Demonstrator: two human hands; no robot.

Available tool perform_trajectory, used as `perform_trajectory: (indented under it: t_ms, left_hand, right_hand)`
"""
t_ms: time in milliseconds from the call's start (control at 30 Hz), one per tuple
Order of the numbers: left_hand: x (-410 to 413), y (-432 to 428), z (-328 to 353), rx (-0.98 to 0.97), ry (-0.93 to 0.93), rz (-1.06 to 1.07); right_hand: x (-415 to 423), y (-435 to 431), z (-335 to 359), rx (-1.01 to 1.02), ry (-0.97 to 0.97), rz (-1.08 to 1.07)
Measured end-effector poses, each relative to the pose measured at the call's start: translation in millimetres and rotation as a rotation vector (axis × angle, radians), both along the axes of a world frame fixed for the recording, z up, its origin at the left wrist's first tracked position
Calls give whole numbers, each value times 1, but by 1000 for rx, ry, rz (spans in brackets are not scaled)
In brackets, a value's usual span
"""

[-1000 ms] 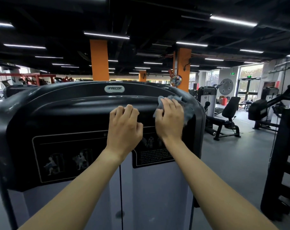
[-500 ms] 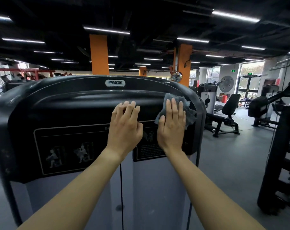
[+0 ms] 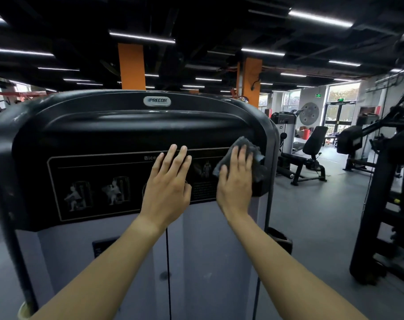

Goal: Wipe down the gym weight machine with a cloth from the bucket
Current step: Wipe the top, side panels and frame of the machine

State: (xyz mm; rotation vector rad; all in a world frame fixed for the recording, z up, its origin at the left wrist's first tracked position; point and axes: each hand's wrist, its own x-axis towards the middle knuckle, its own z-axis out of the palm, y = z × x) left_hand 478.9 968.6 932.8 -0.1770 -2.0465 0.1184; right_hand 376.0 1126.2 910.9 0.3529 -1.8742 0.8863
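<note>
Flat, unclenched right hand [image 3: 235, 181] presses cloth [image 3: 256, 158] against machine panel [image 3: 92, 139] at 3 o'clock; left hand [image 3: 168, 183] rests flat, released, at centre.

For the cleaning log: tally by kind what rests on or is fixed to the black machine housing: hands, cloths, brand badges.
Hands: 2 (left hand, right hand)
Cloths: 1 (grey cloth)
Brand badges: 1 (Precor badge)
Total: 4

Strip lights [image 3: 320, 18] cross a black ceiling [image 3: 208, 24] above two orange pillars [image 3: 131, 65], while a grey floor [image 3: 312, 215] runs past a black bench [image 3: 313, 144] to bright far-right windows [image 3: 343, 93].
</note>
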Motion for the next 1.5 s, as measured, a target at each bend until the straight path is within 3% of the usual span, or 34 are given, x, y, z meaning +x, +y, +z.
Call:
perform_trajectory:
  t_ms: [200, 267, 367, 433, 500, 600, 667, 733, 833, 900, 967, 1067, 1133, 1367, 1500]
  left_hand:
    - [-1, 5, -22, 24, 19, 17]
    - [0, 3, -27, 8, 37, 29]
    - [-1, -1, -36, 5, 80, 42]
    - [-2, -1, -45, 23, 106, 42]
    - [-6, 0, -56, 31, 120, 43]
    - [-9, 0, -67, 25, 136, 49]
    - [-7, -3, -69, 38, 139, 62]
    - [-5, -9, -67, 23, 125, 84]
    - [-3, -17, -65, -29, 99, 105]
    - [-2, -18, -63, -24, 85, 94]
    - [-2, -18, -62, -14, 79, 81]
    - [-1, -21, -62, -22, 66, 68]
    - [1, -24, -61, -44, 45, 69]
    - [8, -26, -53, -59, -55, 84]
    - [10, -24, -53, -44, -60, 82]
  right_hand:
    - [9, -6, -29, 499, 269, 103]
    - [-3, 9, -28, 426, 252, 31]
    - [-16, 15, -22, 40, 105, 5]
    - [-13, 1, -23, -57, 70, 25]
    - [-3, -16, -34, 29, 138, 39]
    - [8, -29, -60, 404, 322, 90]
    - [3, -21, -64, 521, 383, 100]
    - [-8, -10, -57, 437, 351, 51]
    - [-16, -8, -35, 45, 168, -1]
    - [-11, -24, -28, -82, 87, 8]
    - [0, -43, -34, 17, 137, 34]
    - [12, -52, -57, 358, 282, 95]
    - [7, -39, -60, 447, 305, 102]
    - [2, -29, -33, 62, 61, 28]
    - [14, -41, -32, 309, 155, 93]
